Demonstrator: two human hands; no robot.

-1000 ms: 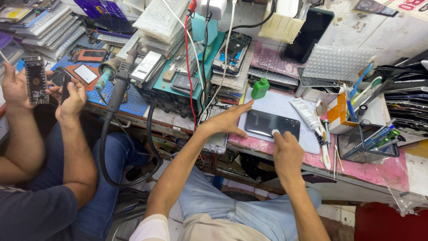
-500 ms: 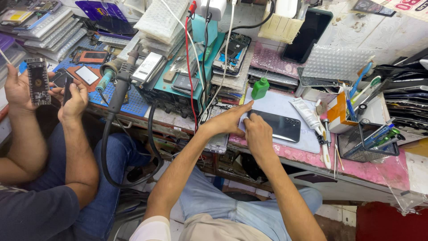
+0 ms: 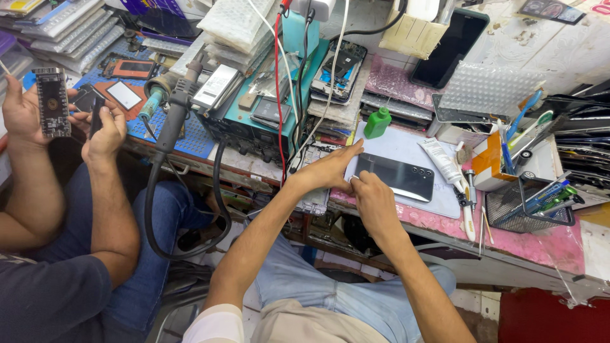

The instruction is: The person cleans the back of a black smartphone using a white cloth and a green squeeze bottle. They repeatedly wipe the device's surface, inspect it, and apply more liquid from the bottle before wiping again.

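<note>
In the head view, a dark phone lies with its back up on a pale mat, on the pink surface in front of the person. The left hand rests at the left end of the phone, its fingers stretched out flat and pointing to the far right, and the fingertips touch the far left corner of the phone. The right hand is at the near left corner; its fingers are curled and the tips press at the phone's near edge, but I cannot tell if they pinch something small there. Neither hand lifts the phone. Just beyond the mat stands a small green bottle. To the right of the phone lies a white tube, and farther right a black wire basket holds pens and tools. On the left, far from the phone, a teal soldering station stands with red and black cables going up, and a hot-air handle with a thick black hose hangs down over the edge of the surface. At the far left another person in jeans sits; one hand of this person holds a dark circuit board upright, and the other hand holds a small dark part beside it.
</note>
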